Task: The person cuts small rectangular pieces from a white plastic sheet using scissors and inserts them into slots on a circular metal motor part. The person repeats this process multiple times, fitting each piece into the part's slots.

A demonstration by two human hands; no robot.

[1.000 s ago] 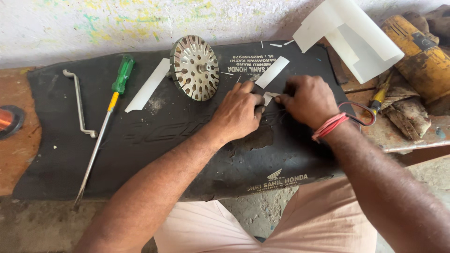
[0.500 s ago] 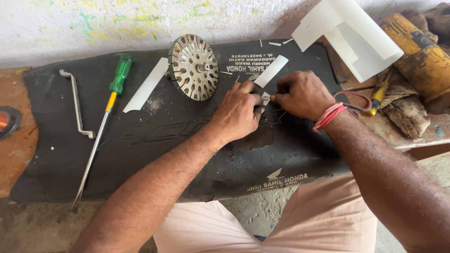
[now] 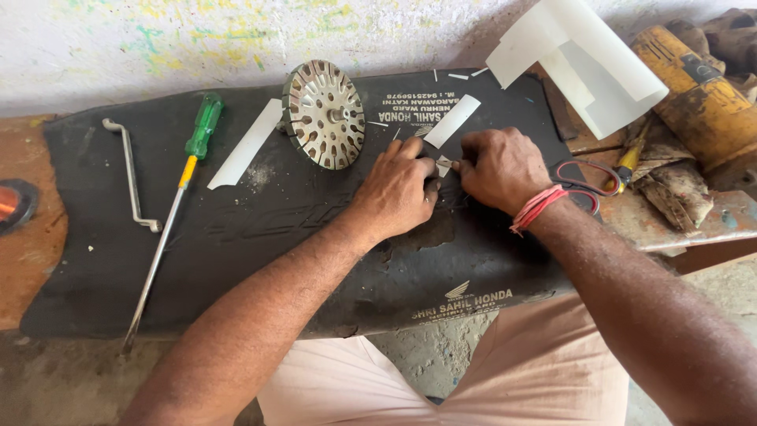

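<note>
While both hands (image 3: 445,177) pinch small white strip (image 3: 443,166)

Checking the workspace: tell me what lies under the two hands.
Under the left hand and right hand lies the black mat, and a small white paper piece is pinched between the fingertips. Whatever sits directly beneath the palms is covered.

mat (image 3: 260,237): black | screwdriver (image 3: 203,126) handle: green, yellow collar | paper strip (image 3: 247,144): white | wrist thread (image 3: 536,208): red
</note>
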